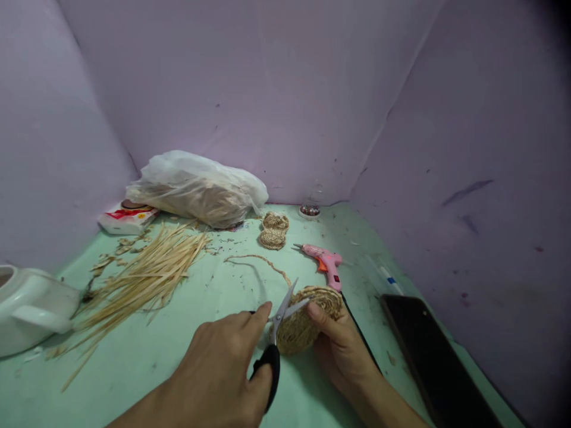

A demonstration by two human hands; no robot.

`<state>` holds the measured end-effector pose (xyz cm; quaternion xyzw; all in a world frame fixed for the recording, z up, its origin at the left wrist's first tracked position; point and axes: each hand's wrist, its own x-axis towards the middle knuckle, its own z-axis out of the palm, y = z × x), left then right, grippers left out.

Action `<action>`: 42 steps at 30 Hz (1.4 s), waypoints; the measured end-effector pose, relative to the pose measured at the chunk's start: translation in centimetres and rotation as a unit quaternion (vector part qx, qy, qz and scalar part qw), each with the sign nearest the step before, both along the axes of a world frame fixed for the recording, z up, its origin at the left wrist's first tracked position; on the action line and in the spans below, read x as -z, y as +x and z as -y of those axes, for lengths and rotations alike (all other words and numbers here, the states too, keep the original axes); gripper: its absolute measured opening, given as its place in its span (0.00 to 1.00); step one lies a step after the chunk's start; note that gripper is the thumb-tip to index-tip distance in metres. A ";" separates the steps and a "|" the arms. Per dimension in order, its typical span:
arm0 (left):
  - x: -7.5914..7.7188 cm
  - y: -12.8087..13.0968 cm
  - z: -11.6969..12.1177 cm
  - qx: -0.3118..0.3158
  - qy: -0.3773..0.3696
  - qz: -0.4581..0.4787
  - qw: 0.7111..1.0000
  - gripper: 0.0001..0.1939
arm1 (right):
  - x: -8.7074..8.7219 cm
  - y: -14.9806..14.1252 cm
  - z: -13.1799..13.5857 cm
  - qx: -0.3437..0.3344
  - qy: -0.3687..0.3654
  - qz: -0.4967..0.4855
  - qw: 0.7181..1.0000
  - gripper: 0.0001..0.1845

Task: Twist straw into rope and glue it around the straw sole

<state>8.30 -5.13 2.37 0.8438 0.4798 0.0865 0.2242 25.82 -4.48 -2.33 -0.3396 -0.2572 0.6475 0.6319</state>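
My left hand grips black-handled scissors, with a thumb through one loop. The blades are spread and point up and away, over the left edge of a coiled straw piece. My right hand holds that piece from the right, thumb on its upper round and fingers behind it. A thin twisted straw cord trails from its top to the left across the table. Just beyond lies a pink glue gun, nozzle pointing left. Farther back is a smaller coiled straw piece.
Loose straw strips spread on the left beside a white vessel. A filled plastic bag and a red-and-white packet sit by the back wall. A dark phone-like slab and a pen lie right.
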 end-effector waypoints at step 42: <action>-3.7 0.0 0.5 -0.003 -0.196 0.191 0.962 0.16 | 0.6 -0.5 1.1 0.031 0.003 0.126 0.991 0.12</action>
